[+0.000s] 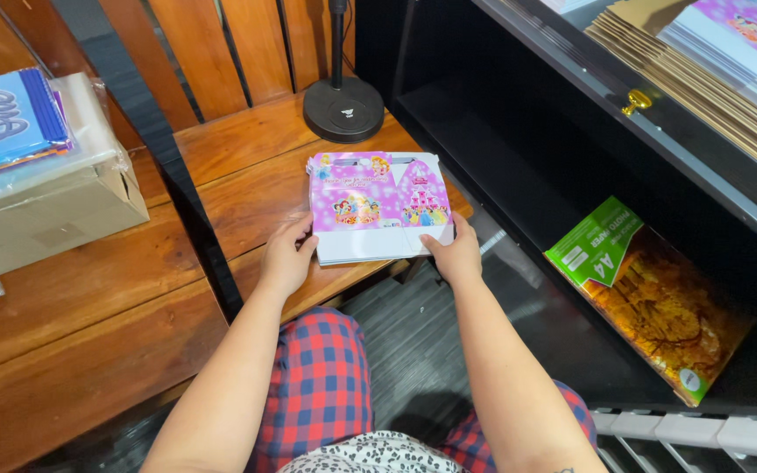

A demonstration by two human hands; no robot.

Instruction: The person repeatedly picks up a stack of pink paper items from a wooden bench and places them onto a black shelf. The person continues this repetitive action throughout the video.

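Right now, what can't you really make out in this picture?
- Head view: left hand and right hand fingertips, hidden under the pink printed stack.
- Lamp stand: top cut off by the frame's upper edge.
- Paper pack: its far side lost in the dark shelf.

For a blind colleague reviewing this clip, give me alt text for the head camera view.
Seen from above, a person's left hand and right hand grip the near corners of a stack of flat pink printed cartons on a wooden bench. A black round stand base sits behind, dark shelving to the right.
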